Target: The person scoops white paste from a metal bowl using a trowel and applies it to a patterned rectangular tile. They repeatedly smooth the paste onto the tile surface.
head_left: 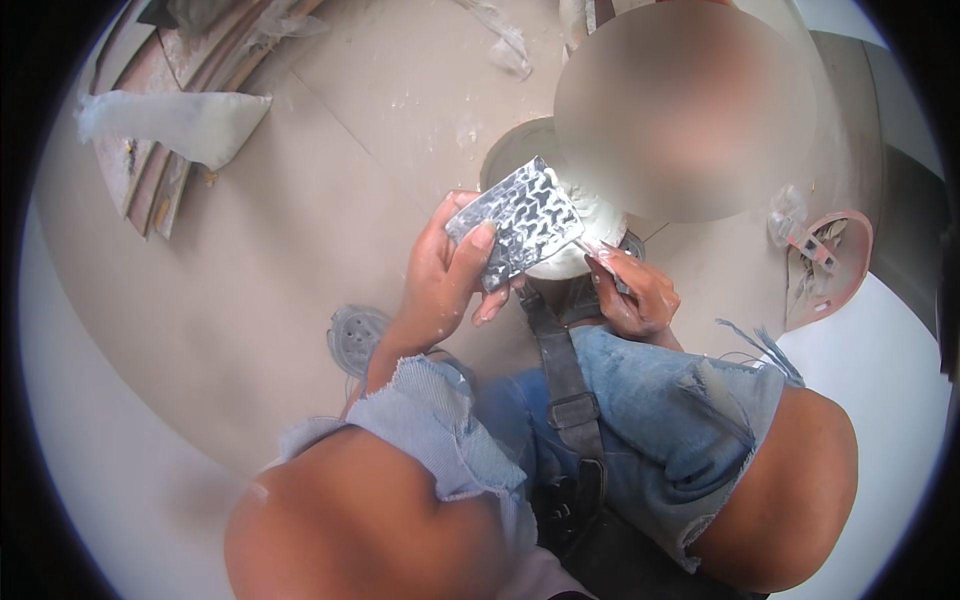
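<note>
My left hand (450, 255) grips a rectangular dark plate (520, 215) with a raised zigzag pattern smeared with white paste, tilted up, thumb on its face. My right hand (630, 295), spotted with white, has its fingers closed on a thin tool (588, 247) beside the plate's lower right corner; the tool's far end is hard to make out. Just beneath the plate is a round container (500, 150) with white paste (600, 225) in it, partly hidden by the plate and by a blurred area at the upper right.
Stacked boards or tiles (150, 190) with a white plastic bag (185, 120) lie at the upper left. A plastic scrap (500, 40) is at the top. A pink container (850, 280) and a tool in plastic (805, 240) sit at right. My knees and a grey footwear piece (352, 335) are below.
</note>
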The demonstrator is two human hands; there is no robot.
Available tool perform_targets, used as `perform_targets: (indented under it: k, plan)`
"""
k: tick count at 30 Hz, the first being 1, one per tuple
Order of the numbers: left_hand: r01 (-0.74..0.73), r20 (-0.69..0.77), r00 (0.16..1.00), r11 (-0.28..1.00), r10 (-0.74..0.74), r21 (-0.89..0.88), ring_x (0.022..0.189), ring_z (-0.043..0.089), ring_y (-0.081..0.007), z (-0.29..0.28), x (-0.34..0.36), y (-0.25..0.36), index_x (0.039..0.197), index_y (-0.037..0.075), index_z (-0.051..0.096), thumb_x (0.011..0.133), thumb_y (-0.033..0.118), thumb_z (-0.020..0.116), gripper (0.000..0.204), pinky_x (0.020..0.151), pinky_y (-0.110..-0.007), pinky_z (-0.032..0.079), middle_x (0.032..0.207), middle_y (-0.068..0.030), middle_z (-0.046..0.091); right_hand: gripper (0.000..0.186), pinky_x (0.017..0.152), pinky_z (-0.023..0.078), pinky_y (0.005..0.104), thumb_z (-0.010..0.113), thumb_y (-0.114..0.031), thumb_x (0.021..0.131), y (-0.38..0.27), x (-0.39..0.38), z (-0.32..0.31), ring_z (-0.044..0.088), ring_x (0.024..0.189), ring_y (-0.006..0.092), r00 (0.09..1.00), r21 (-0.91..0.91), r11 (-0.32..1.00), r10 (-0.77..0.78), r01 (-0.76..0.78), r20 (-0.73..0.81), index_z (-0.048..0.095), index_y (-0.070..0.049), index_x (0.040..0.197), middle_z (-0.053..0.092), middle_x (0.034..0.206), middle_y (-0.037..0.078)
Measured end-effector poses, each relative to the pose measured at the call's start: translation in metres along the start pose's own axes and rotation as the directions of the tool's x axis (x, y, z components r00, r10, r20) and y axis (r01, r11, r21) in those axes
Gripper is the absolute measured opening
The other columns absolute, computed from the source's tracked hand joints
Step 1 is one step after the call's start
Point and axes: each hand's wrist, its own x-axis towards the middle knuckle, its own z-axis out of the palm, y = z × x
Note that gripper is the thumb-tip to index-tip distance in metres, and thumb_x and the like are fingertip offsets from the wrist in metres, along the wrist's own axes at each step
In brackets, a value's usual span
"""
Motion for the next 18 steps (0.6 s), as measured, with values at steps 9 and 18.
perform_targets:
  k: [9, 18]
  plan:
    - [0.103, -0.019, 0.994, 0.931, -0.103, 0.35, 0.048, 0.052, -0.0069, -0.018, -0.002, 0.015, 0.124, 0.001, 0.054, 0.111, 0.022, 0.057, 0.025, 0.042, -0.022, 0.037, 0.077, -0.0063, 0.065, 0.036, 0.064, 0.052, 0.0372, 0.075, 0.015, 0.071, 0.006, 0.048, -0.039, 0.068, 0.076, 0.0285, 0.983, 0.243, 0.969, 0.007, -0.052, 0.185, 0.072, -0.003, 0.102, 0.075, 0.09, 0.012]
    - [0.185, 0.149, 0.94, 0.824, -0.308, 0.536, 0.05, 0.05, -0.0034, -0.028, -0.006, -0.001, 0.125, 0.003, 0.055, 0.112, 0.023, 0.057, 0.024, 0.044, -0.02, 0.037, 0.08, -0.0026, 0.064, 0.028, 0.064, 0.051, 0.0372, 0.074, 0.011, 0.081, 0.015, 0.054, -0.027, 0.067, 0.075, 0.0287, 0.928, 0.036, 0.982, 0.161, -0.183, 0.337, 0.07, -0.003, 0.104, 0.073, 0.091, 0.011]
